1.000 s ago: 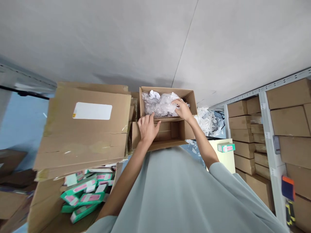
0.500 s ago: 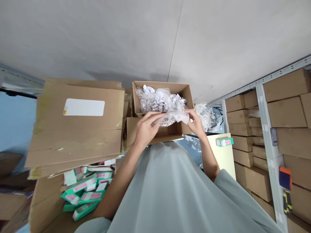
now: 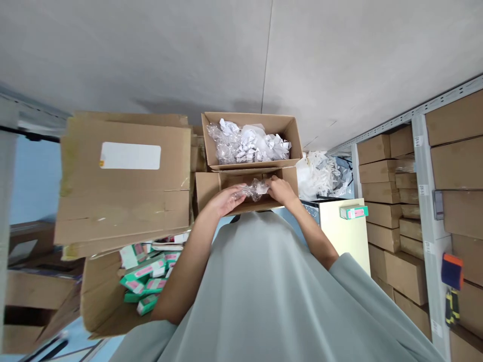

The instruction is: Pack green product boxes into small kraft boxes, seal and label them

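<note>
A crumpled piece of clear plastic wrap (image 3: 255, 190) is stretched between my two hands, inside the mouth of an open cardboard box (image 3: 207, 188). My left hand (image 3: 227, 200) pinches its left end with the fingertips. On the other side, my right hand (image 3: 281, 191) has its fingers closed on the right end. Directly behind stands a second open carton (image 3: 249, 166), partly filled with crumpled white paper (image 3: 253, 145) and more clear plastic.
Flattened cardboard sheets (image 3: 124, 196) are stacked at left, above a large carton (image 3: 98, 296) holding several green-and-pink small boxes (image 3: 145, 274). White packing scraps (image 3: 317, 173) lie to the right. One small green box (image 3: 353, 212) rests on a pale yellow surface (image 3: 341, 236). Shelves of cartons (image 3: 405, 281) line the right.
Both hands have come down and toward me with the plastic wrap, from the rear carton's near edge into the front box. The wrap is now bunched smaller, and the hands are closer together.
</note>
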Tool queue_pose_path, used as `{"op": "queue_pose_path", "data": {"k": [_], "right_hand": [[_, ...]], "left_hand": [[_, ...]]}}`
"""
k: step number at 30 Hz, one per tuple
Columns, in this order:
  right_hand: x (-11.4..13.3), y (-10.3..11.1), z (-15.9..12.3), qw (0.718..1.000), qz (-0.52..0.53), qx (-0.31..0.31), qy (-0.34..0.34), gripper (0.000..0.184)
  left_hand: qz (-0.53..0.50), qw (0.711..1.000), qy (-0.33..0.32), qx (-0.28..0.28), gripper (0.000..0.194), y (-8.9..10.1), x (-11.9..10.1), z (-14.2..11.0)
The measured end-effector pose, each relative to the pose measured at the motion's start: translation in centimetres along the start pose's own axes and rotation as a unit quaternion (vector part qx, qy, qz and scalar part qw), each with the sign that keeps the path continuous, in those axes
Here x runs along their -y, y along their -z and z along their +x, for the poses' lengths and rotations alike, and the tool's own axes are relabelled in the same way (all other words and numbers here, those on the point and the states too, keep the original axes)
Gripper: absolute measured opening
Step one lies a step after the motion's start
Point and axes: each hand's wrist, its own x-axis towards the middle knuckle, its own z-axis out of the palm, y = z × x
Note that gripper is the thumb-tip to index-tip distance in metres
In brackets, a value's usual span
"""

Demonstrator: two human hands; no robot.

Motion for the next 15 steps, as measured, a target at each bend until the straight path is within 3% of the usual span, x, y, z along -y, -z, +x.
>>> {"op": "queue_pose_path", "data": {"k": [3, 6, 8, 12, 13, 15], "right_hand": [[0.5, 0.2, 0.9, 0.999, -0.043, 0.006, -0.023, 0.046], [0.7, 0.2, 1.3, 0.998, -0.051, 0.011, -0.040, 0.051], [0.8, 0.3, 1.5, 0.998, -0.044, 0.032, -0.041, 0.053], [0.9, 1.1, 0.9, 0.996, -0.028, 0.077, -0.042, 0.063], [0.9, 1.5, 0.6, 0.995, -0.027, 0.081, -0.044, 0.066], [1.0, 2.6, -0.1, 0.996, -0.020, 0.076, -0.034, 0.065]], "left_hand": [[0.018, 1.000, -0.019, -0.001, 0.030, 0.2, 0.4, 0.7], [0.203, 0.976, -0.040, -0.062, 0.046, 0.1, 0.5, 1.3], [0.378, 0.918, -0.056, -0.107, 0.051, 0.0, 0.2, 1.3], [0.645, 0.743, -0.074, -0.161, 0.047, 0.0, -0.8, -0.3], [0.678, 0.713, -0.074, -0.165, 0.048, 0.0, -1.1, -1.1], [0.708, 0.682, -0.082, -0.166, 0.052, -0.1, -2.0, -2.7]]}}
